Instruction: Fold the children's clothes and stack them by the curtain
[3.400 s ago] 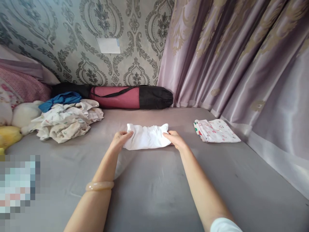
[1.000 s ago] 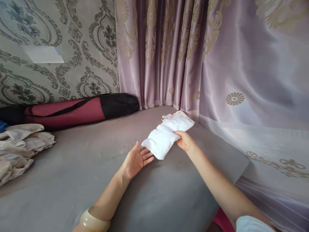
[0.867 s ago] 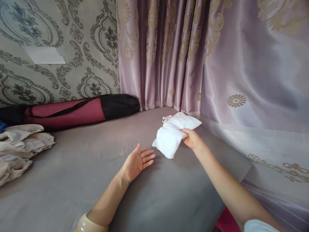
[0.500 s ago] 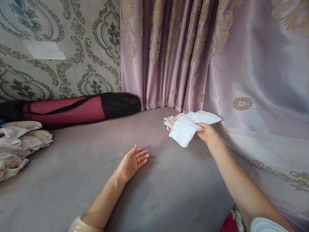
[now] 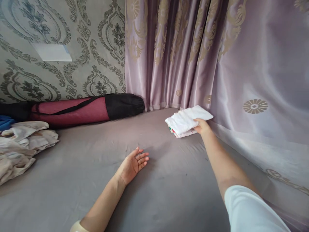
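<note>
My right hand [image 5: 201, 126] is stretched far to the right, pinching the near edge of a folded white cloth [image 5: 187, 118]. That cloth rests on top of a folded patterned cloth [image 5: 181, 133] beside the curtain. Only a thin strip of the patterned cloth shows beneath it. My left hand [image 5: 133, 163] lies palm up on the grey bed sheet [image 5: 101, 180], fingers apart, holding nothing. A pale bangle [image 5: 76, 226] is on my left wrist at the bottom edge.
A heap of unfolded cream clothes [image 5: 21, 145] with a blue piece [image 5: 5, 122] lies at the left. A maroon and black rolled mat bag [image 5: 82, 108] runs along the patterned wall. Pink curtains [image 5: 217, 64] hang along the right side.
My right hand carried the folded white cloth to the right and set it down on the patterned cloth. My left hand let go of it and stayed open on the sheet.
</note>
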